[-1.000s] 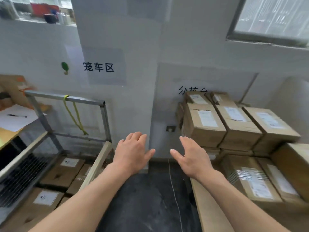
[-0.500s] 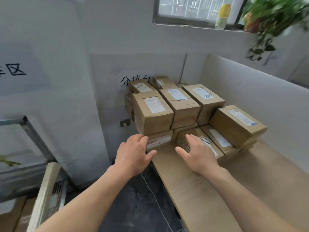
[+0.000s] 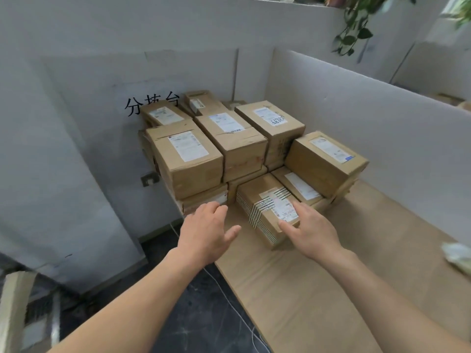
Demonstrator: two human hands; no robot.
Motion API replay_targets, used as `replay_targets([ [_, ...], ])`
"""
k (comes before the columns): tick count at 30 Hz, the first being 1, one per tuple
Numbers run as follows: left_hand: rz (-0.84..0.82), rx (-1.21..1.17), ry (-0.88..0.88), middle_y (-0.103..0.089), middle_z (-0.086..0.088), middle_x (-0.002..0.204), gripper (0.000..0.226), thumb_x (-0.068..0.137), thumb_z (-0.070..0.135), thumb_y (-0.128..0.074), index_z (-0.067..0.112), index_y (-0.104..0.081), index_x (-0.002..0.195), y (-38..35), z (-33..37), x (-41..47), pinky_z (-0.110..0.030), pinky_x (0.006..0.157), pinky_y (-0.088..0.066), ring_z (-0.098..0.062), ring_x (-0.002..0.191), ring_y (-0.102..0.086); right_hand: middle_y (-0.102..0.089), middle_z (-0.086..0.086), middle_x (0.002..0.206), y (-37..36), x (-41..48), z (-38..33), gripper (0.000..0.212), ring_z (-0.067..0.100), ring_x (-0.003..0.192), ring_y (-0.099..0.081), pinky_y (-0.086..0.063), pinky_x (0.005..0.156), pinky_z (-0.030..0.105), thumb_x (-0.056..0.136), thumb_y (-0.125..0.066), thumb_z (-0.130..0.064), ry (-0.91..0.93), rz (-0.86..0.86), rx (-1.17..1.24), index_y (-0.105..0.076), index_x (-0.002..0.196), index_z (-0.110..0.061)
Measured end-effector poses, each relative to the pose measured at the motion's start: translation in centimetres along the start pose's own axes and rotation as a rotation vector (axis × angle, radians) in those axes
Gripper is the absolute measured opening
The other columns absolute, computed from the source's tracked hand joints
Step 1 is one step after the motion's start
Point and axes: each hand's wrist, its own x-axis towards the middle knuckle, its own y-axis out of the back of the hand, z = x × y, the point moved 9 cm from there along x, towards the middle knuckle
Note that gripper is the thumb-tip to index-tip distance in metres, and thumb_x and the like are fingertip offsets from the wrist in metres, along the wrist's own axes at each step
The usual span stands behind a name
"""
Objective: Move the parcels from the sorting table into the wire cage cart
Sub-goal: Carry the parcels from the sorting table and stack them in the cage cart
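Reaching forward over a tan bench (image 3: 331, 289), with the left hand (image 3: 206, 233) loose and spread, holding nothing, just off the bench's left edge and near the lowest box of the stack. Stretching the right hand (image 3: 312, 231) flat, fingers straight, over the near right corner of a parcel wrapped in striped tape (image 3: 257, 202); cannot tell whether touching, but gripping nothing. Facing a pile of parcels (image 3: 229, 141) stacked in two layers in the bench's far left corner, all cardboard with white labels, set against a grey wall (image 3: 63, 123) marked with black characters (image 3: 150, 104). Bounded on the right by a pale partition (image 3: 369, 110), with a trailing plant (image 3: 354, 29) hanging above. Standing over dark marbled floor (image 3: 198, 314) crossed by a thin white cord (image 3: 229, 299). Catching a blurred pale rail of the cart (image 3: 15, 301) at lower left.
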Motion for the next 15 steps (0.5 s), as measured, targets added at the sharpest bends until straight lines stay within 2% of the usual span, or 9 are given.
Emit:
replay_targets([
  [3, -0.039, 0.012, 0.023, -0.038, 0.000, 0.156, 0.069, 0.098, 0.062, -0.040, 0.020, -0.036, 0.152, -2.0, 0.7, 2.4, -0.042, 0.111, -0.039, -0.020, 0.143, -0.035, -0.057, -0.008, 0.129, -1.6, 2.9, 1.8, 0.055, 0.019, 0.124, -0.052, -0.048, 0.096, 0.045, 0.089, -0.050, -0.059, 0.004, -0.056, -0.011, -0.052, 0.134, -0.026],
  [7, -0.116, 0.037, 0.047, -0.036, -0.001, 0.157, 0.068, 0.099, 0.062, -0.040, 0.020, -0.035, 0.152, -4.9, 1.6, 5.6, -0.042, 0.112, -0.039, -0.021, 0.144, -0.033, -0.054, -0.006, 0.135, -3.8, 6.8, 4.3, 0.061, 0.019, 0.128, -0.048, -0.046, 0.099, 0.044, 0.092, -0.049, -0.060, 0.010, -0.112, -0.067, -0.047, 0.141, -0.023],
  [11, -0.175, 0.041, 0.067, -0.037, 0.000, 0.154, 0.065, 0.099, 0.062, -0.039, 0.021, -0.038, 0.149, -7.4, 2.8, 8.4, -0.042, 0.108, -0.039, -0.022, 0.141, -0.035, -0.055, -0.009, 0.112, -5.6, 9.9, 6.7, 0.047, 0.018, 0.112, -0.052, -0.046, 0.088, 0.042, 0.089, -0.047, -0.061, 0.007, -0.157, -0.102, -0.051, 0.120, -0.026],
  [15, -0.215, 0.036, 0.088, -0.040, 0.001, 0.152, 0.063, 0.098, 0.062, -0.040, 0.022, -0.039, 0.148, -9.3, 3.7, 10.6, -0.042, 0.104, -0.040, -0.023, 0.137, -0.039, -0.055, -0.006, 0.112, -7.0, 12.2, 7.8, 0.044, 0.020, 0.111, -0.052, -0.046, 0.090, 0.042, 0.091, -0.050, -0.057, 0.016, -0.200, -0.107, -0.051, 0.121, -0.025],
])
